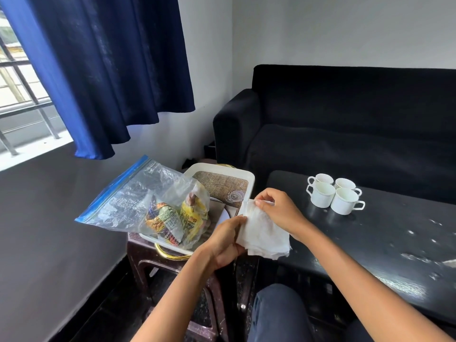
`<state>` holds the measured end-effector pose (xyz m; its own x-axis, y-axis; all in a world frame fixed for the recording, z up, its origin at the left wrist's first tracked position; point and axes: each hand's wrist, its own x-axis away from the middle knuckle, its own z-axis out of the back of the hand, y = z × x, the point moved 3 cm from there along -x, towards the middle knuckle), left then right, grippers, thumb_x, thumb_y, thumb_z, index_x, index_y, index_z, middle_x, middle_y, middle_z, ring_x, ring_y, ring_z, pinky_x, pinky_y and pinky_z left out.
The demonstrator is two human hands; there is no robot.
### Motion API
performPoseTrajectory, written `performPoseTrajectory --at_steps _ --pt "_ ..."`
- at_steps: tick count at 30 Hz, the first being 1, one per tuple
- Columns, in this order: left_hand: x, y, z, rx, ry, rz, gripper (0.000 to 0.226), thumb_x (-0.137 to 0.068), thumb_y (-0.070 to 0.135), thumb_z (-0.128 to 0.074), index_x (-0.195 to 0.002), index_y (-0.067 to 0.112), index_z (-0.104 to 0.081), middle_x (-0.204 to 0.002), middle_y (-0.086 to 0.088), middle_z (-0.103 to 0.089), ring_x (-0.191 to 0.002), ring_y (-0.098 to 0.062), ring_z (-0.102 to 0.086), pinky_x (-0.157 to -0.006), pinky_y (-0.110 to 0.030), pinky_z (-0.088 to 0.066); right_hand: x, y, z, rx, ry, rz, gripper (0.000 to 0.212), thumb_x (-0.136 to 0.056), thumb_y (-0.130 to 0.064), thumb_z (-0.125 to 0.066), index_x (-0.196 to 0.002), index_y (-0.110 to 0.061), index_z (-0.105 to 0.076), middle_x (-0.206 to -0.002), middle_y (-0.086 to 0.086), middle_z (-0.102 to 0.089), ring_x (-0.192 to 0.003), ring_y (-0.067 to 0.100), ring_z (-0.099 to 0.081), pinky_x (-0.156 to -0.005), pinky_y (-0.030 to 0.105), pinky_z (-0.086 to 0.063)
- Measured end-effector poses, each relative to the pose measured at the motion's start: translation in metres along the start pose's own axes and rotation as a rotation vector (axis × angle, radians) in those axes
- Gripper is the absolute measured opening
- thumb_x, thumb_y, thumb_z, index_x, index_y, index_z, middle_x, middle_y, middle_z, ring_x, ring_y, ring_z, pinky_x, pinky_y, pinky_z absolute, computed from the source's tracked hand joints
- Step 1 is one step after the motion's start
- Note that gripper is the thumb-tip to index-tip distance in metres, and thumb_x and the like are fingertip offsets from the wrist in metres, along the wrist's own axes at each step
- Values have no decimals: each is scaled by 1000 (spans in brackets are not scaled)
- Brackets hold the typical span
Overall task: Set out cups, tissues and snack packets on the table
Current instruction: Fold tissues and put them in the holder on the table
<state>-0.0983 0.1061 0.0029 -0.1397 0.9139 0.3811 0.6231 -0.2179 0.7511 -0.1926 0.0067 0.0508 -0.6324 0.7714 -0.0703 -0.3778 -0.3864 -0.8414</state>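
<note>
A white tissue (pixel 265 233) hangs in the air between both hands, over the gap between the tray (pixel 246 175) and the black table (pixel 394 230). The left hand (pixel 225 240) pinches its left edge with curled fingers; the right hand (pixel 276 209) pinches its top corner. The sheet's long axis runs from upper left down to lower right, its loose corner drooping just over the table's near-left edge. Four white cups (pixel 334 193) stand clustered farther back on the table, well apart from the tissue. A clear bag of snack packets (pixel 172 215) lies in the tray.
</note>
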Motion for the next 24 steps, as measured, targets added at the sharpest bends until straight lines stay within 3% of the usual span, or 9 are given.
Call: performPoseTrajectory --at_steps 3,5,10,13,18,24 --pt "0 2 1 18 -22 -7 31 -94 6 -33 -99 10 -63 -79 -6 -73 -67 -16 -68 -61 -29 -56 0 1 0 -38 33 6 10 -92 -18 -55 -90 -12 -63 -96 0 -64 -95 14 -58 -79 21 -45" --pt "0 2 0 21 -28 -12 33 -93 5 -32 -102 10 -63 -79 -6 -73 -67 -17 -68 -62 -30 -56 0 4 0 -42 38 -2 10 -92 -19 -55 -91 -12 -63 -97 0 -64 -95 13 -58 -76 17 -43" --pt "0 0 0 -27 -5 -6 35 -94 6 -32 -109 10 -63 -83 -8 -73 -68 -18 -69 -56 -29 -56 1 4 -3 -59 -51 8 6 -89 -19 -60 -87 -17 -66 -101 2 -64 -100 15 -58 -87 29 -46" --pt "0 0 -1 -48 -25 -4 38 -94 6 -30 -104 12 -66 -84 -7 -74 -69 -17 -70 -58 -29 -57 1 0 -4 -52 -86 40 5 -88 -18 -62 -88 -17 -67 -104 3 -63 -102 16 -58 -87 28 -46" --pt "2 -1 -2 -83 -9 -5 36 -94 6 -31 -99 13 -66 -82 -6 -71 -67 -16 -67 -59 -27 -56 1 -2 -4 -33 -187 11 18 -91 -20 -59 -106 -17 -68 -118 -1 -58 -112 9 -54 -96 26 -43" --pt "4 -1 -4 -139 22 -7 35 -92 5 -31 -111 9 -61 -92 -11 -62 -76 -21 -60 -66 -32 -51 2 -3 -6 -50 -246 -40 19 -91 -18 -58 -101 -4 -66 -103 -1 -65 -102 9 -57 -84 22 -44"
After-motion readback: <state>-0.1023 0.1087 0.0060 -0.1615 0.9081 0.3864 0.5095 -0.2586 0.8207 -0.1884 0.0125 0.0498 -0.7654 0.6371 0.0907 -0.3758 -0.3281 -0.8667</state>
